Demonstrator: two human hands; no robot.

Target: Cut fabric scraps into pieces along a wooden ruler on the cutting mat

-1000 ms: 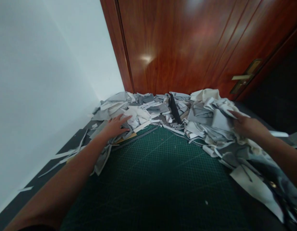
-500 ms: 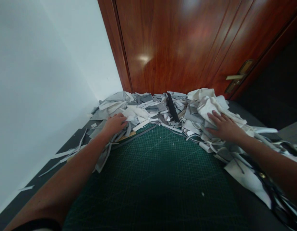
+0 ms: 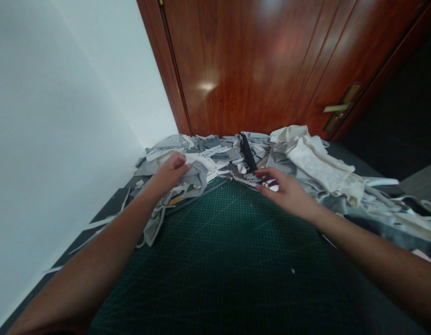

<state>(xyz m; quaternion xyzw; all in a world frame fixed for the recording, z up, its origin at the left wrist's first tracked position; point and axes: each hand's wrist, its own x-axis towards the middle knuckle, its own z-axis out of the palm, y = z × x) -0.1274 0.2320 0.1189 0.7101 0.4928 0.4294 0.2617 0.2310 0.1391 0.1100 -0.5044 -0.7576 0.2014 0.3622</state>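
Light grey and white fabric scraps (image 3: 232,153) lie heaped along the far side of a green cutting mat (image 3: 229,232). At the heap's left part, my left hand (image 3: 170,173) is closed, pinching a light grey fabric scrap (image 3: 199,174) that hangs from its fingers over the mat's edge. My right hand (image 3: 285,190) hovers at the mat's far edge, fingers apart and nothing held. Its fingertips are close to the lower end of a black fabric strip (image 3: 248,153). Right of it, a cream cloth piece (image 3: 320,163) rests on top of the heap.
A reddish wooden door (image 3: 243,65) with a brass handle (image 3: 341,108) stands behind the heap. The white wall (image 3: 79,102) rises on the left. Thin white strips (image 3: 100,223) lie on the dark table's left edge. More scraps (image 3: 393,214) trail off to the right.
My right hand has moved left, off the cream cloth, to the heap's middle. My left hand has closed on a grey scrap and raised it slightly. The scissors at lower right are no longer visible.
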